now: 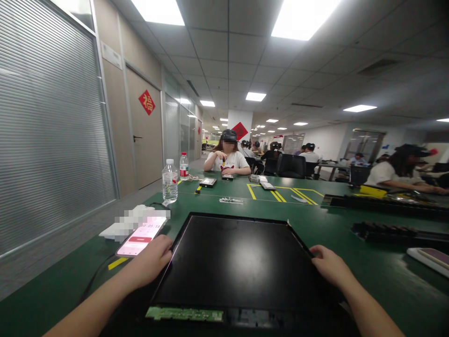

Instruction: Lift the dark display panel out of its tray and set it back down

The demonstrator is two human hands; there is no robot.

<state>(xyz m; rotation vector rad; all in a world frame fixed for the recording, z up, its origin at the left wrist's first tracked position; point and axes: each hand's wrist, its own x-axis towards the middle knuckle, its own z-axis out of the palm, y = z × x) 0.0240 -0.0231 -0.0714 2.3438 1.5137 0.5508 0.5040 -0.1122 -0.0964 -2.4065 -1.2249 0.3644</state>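
A flat black display panel (224,262) lies before me, its glossy face up with ceiling light reflected in it. Along its near edge runs a green circuit board strip (184,314). My left hand (156,255) grips the panel's left edge, fingers closed and partly hidden by the rim. On the opposite side, my right hand (329,263) is closed on the right edge, thumb and fingers at the frame. A lit phone (143,236) showing a timer rests just beyond my left hand.
The green table (196,206) bears a water bottle (170,182), a smaller red-labelled bottle (184,166), hard drives (207,182) and small metal parts (230,200). Long black parts (396,234) and another phone (430,257) lie at right. A co-worker (228,154) sits opposite.
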